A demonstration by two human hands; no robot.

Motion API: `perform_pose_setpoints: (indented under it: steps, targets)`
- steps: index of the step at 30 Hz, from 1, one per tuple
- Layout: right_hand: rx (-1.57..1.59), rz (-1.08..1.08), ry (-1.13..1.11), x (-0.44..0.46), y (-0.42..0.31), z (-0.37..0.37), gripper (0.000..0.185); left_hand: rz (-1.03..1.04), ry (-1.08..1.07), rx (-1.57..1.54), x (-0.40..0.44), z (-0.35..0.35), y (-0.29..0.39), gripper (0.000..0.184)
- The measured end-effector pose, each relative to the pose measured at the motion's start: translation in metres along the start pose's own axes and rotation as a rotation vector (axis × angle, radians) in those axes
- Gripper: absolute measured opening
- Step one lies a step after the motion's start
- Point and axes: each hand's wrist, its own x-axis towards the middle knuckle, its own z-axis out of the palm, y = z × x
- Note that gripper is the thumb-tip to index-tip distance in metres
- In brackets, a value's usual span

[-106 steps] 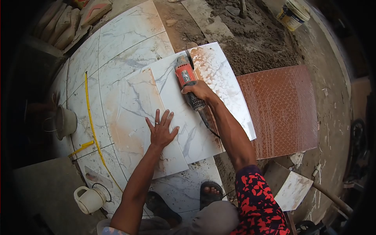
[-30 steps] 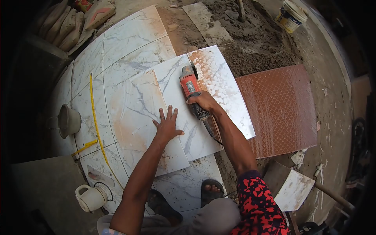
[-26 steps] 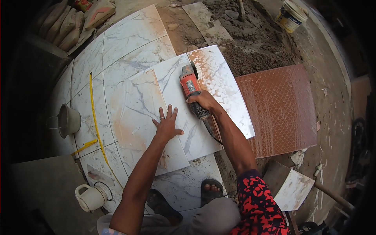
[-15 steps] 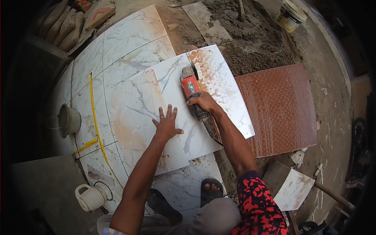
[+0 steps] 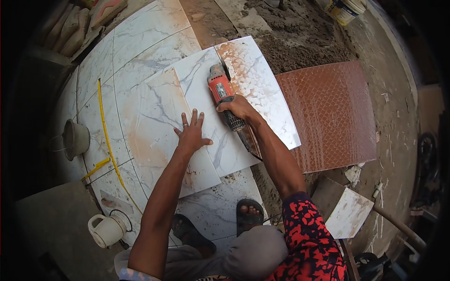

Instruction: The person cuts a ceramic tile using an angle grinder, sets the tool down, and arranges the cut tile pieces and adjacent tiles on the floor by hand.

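My right hand (image 5: 236, 107) is wrapped around the body of a red and black angle grinder (image 5: 219, 88). Its disc (image 5: 224, 69) meets a large white marbled tile (image 5: 206, 70) along a dark straight line, with a dusty, whitish strip to the right. My left hand (image 5: 191, 136) lies flat with fingers spread, near the right edge of a dusty tile piece (image 5: 157, 126) that overlaps the large tile. Nothing is in that hand. The grinder's cord (image 5: 248, 144) trails back toward me under my right forearm.
A yellow measuring tape (image 5: 106, 129) lies on the laid floor tiles (image 5: 150, 35). Left are a bucket (image 5: 76, 139) and a cream jug (image 5: 105, 230). A brown patterned tile (image 5: 328, 117) lies right, beside loose wet mortar (image 5: 300, 51). A yellow-labelled pail (image 5: 345, 11) stands behind; my sandalled feet are close in front.
The whole view has shifted, so everything sits higher and slightly left. Along the line on the tile, the grinder has come slightly toward me. My left hand stays in place on the tile piece.
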Motion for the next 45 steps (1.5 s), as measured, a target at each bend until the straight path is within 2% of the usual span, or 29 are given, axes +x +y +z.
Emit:
perform_pose_setpoints:
  steps: [9,15,41,45]
  targets:
    - [-0.036,-0.002,0.020,0.000,0.013,0.003,0.051,-0.001,0.005,0.002,-0.002,0.001,0.000,0.115]
    - [-0.013,0.006,0.025,-0.003,0.007,0.001,0.052,-0.006,0.002,-0.008,0.001,0.003,-0.002,0.119]
    - [0.021,0.027,-0.008,-0.033,0.003,0.002,0.046,-0.013,-0.008,-0.012,0.000,0.002,-0.001,0.119]
    - [0.019,-0.034,0.038,-0.035,0.009,0.005,0.046,-0.014,-0.007,-0.008,0.000,0.002,-0.002,0.119]
